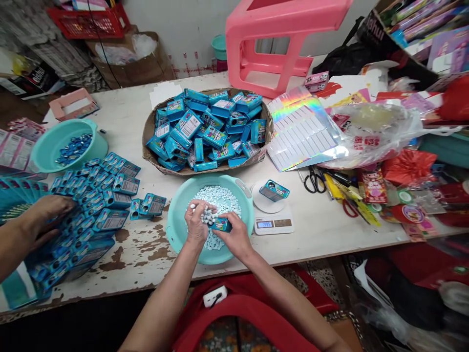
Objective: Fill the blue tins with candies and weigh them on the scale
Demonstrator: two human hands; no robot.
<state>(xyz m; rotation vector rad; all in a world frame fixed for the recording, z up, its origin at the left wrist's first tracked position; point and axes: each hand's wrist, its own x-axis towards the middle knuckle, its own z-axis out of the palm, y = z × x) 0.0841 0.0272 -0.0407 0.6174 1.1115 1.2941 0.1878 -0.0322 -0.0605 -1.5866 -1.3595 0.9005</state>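
My left hand (197, 223) is closed on a pinch of small white candies, held over the teal basin (176, 225) filled with them. My right hand (234, 235) grips a small blue box (222, 224) just beside the left fingers, above the same basin. To the right, a second blue box (273, 190) rests on a white digital scale (271, 217) with a lit display.
A shallow cardboard tray (152, 156) heaped with blue boxes sits behind the basin. Rows of filled blue boxes (91, 205) lie at left, where another person's hand (46, 215) rests. A teal bowl (47, 146), pink stool (274, 39), holographic sheets (300, 129), scissors (313, 180) and clutter surround.
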